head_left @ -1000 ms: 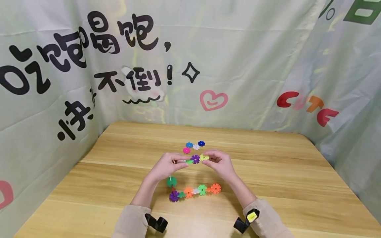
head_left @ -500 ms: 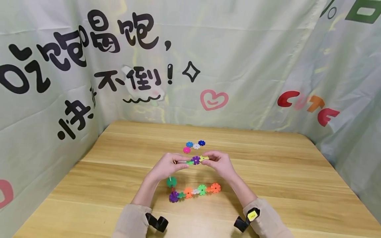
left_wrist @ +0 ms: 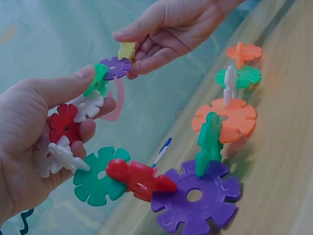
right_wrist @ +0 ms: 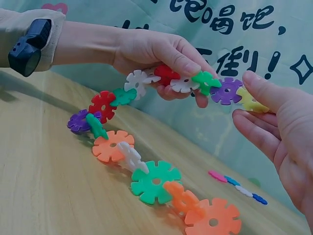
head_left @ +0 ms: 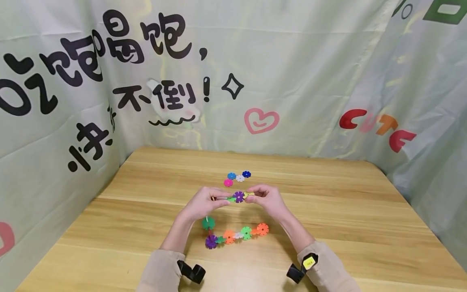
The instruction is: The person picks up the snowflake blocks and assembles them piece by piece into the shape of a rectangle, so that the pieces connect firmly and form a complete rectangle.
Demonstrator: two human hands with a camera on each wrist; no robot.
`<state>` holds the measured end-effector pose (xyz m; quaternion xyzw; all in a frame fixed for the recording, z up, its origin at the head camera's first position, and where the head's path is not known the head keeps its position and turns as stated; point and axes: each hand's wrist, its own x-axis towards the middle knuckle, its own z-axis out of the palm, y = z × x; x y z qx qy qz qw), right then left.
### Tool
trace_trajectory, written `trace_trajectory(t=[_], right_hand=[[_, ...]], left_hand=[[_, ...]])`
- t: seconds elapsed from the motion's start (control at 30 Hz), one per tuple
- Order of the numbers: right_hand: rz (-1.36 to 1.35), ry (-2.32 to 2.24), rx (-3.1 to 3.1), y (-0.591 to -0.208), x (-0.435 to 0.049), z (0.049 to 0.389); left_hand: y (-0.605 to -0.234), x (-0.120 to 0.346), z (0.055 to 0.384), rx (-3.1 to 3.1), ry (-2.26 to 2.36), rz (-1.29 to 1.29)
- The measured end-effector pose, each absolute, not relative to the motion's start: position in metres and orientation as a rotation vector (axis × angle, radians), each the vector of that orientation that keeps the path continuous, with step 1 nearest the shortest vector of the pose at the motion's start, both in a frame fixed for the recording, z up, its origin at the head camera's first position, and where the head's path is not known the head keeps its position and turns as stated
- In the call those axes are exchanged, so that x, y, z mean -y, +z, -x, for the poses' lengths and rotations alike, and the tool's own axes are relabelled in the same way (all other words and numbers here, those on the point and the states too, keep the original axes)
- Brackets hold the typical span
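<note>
One linked chain of notched plastic flower discs runs between both hands and down to the table. My left hand (head_left: 207, 202) grips its upper part, with the thumb on a light green disc (left_wrist: 97, 81) and a white disc (left_wrist: 89, 105) and a red disc (left_wrist: 64, 125) against the fingers. My right hand (head_left: 268, 201) pinches a yellow disc (right_wrist: 252, 100) between thumb and fingers. A purple disc (right_wrist: 227, 91) joins yellow to light green, between the hands. Below my left hand the chain bends at a larger-looking purple disc (left_wrist: 195, 196) and continues along the tabletop to an orange disc (right_wrist: 213, 220).
Several discs lie beyond the hands on the wooden table (head_left: 328, 202): pink (head_left: 228, 183), light blue (head_left: 231, 176), white (head_left: 240, 178) and dark blue (head_left: 246, 174). A printed curtain (head_left: 292, 81) stands behind the table. Black wrist cameras hang at both cuffs.
Both hands keep their hold in nearly the same place. The yellow disc looks tilted slightly more edge-on, and the head view has shifted a little.
</note>
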<state>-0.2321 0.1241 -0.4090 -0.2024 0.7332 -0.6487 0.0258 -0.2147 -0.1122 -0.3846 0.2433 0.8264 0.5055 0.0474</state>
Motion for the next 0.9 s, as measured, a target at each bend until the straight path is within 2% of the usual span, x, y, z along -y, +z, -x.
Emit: trace_trajectory(t=[0.47,0.9], right_hand=[[0.559,-2.082,-2.189,-0.4062,-0.116,0.2284],[0.573,-2.011,-2.343,-0.4009,-0.1234,0.2316]], left_hand=[[-0.3872,0.1141,0.2161,-2.522,1.554,-0.668],[-0.3839,0.1044,0.2187,-2.528,1.46,-0.767]])
